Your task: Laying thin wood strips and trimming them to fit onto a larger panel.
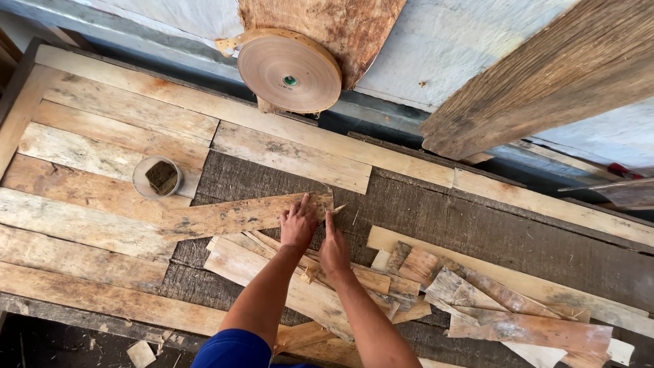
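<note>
We press our left hand point(298, 225) and right hand point(334, 251), fingers flat and ungripping, on a thin veneer strip point(235, 215), seemingly light, brittle, best held mid-length.

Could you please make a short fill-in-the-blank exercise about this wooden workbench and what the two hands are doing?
1. Both hands, left hand and right hand, press on a thin ____ strip.
2. The small round container lies to the ____ of the hands.
3. The big tape roll has a ____ centre.

Missing words: wooden; left; green
</note>
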